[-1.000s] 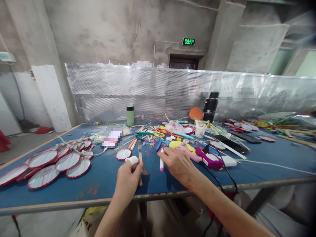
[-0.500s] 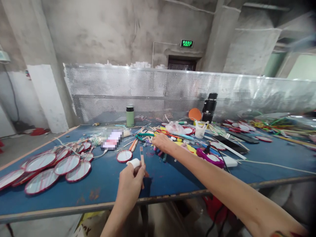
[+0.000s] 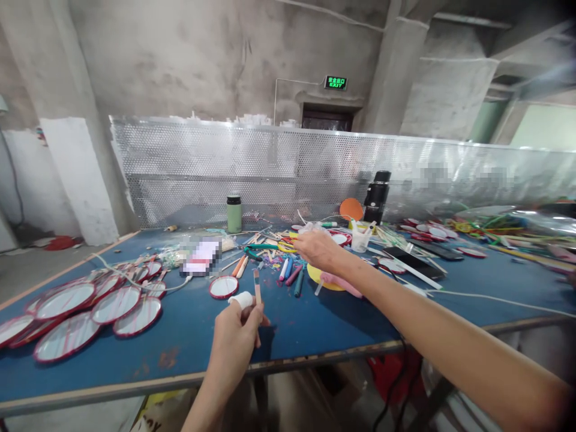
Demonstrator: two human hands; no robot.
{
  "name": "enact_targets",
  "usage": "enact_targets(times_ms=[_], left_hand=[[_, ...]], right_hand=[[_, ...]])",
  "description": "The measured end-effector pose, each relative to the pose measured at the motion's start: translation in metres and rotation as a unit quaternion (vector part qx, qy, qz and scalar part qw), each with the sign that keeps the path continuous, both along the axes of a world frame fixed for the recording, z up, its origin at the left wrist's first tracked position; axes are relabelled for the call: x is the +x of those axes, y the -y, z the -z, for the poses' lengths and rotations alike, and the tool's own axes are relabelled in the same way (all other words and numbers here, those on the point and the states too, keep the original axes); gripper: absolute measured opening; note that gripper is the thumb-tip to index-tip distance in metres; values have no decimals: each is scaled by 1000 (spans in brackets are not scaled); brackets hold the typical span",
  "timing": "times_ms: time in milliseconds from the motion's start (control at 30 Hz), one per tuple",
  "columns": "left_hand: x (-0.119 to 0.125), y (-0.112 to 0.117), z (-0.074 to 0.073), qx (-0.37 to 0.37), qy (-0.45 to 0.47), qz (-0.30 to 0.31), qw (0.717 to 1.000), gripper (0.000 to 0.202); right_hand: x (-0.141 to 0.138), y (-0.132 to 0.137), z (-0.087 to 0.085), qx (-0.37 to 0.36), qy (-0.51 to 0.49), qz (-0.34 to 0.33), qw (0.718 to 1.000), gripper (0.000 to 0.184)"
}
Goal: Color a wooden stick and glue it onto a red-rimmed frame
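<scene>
One flat wooden stick (image 3: 257, 288) stands nearly upright, gripped in left hand (image 3: 236, 336); white wrap (image 3: 243, 299) at index finger. Red-rimmed disc (image 3: 224, 287) lies just beyond on blue table (image 3: 193, 342). Right hand (image 3: 317, 249) extends over clutter (image 3: 272, 259) near crumpled plastic bag (image 3: 309, 228); cannot tell whether it grasps anything. Coloured pens (image 3: 294, 275) lie nearer, between hands.

Could not confirm any grasp by the right hand (image 3: 317, 247), with fingertips obscured at the cluttered pile (image 3: 273, 261). Found the lower part of the white roll (image 3: 243, 298) and the middle of the wooden stick (image 3: 257, 291) concealed by the left hand (image 3: 234, 331), and the phone screen (image 3: 201, 257) masked by pixel blocks. Observed the leftmost red-rimmed disc (image 3: 13, 329) cut off by the left edge, the right forearm (image 3: 427, 327) blurred toward the lower right corner, and lettering on the black bottle (image 3: 376, 201) too small to read.
</scene>
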State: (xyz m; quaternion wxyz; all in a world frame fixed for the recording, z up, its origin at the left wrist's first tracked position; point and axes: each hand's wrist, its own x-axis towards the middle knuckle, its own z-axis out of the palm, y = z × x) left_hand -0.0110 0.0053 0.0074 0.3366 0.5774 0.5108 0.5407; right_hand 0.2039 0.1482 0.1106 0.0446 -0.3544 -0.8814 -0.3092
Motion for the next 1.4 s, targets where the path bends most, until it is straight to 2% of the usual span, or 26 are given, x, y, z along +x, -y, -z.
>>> enact_targets(times_ms=[133, 300, 500, 867, 1067, 1400], left_hand=[[-1, 0, 2, -5, -14, 4, 1000, 32], [-1, 0, 1, -5, -27, -5, 1000, 33], [-1, 1, -1, -4, -42, -2, 999, 34], [-3, 1, 3, -2, -27, 4, 1000, 32], [-2, 2, 1, 4, -47, -3, 999, 34], [-3, 3, 0, 1, -54, -6, 999, 32]], right_hand=[[29, 19, -3, 14, -10, 0, 1000, 20], [44, 33, 13, 2, -2, -18, 1000, 14], [35, 30, 26, 2, -6, -40, 999, 22], [42, 36, 14, -3, 10, -30, 1000, 16], [32, 33, 22, -12, 24, -25, 999, 23], [17, 25, 36, -29, 30, -28, 999, 25]])
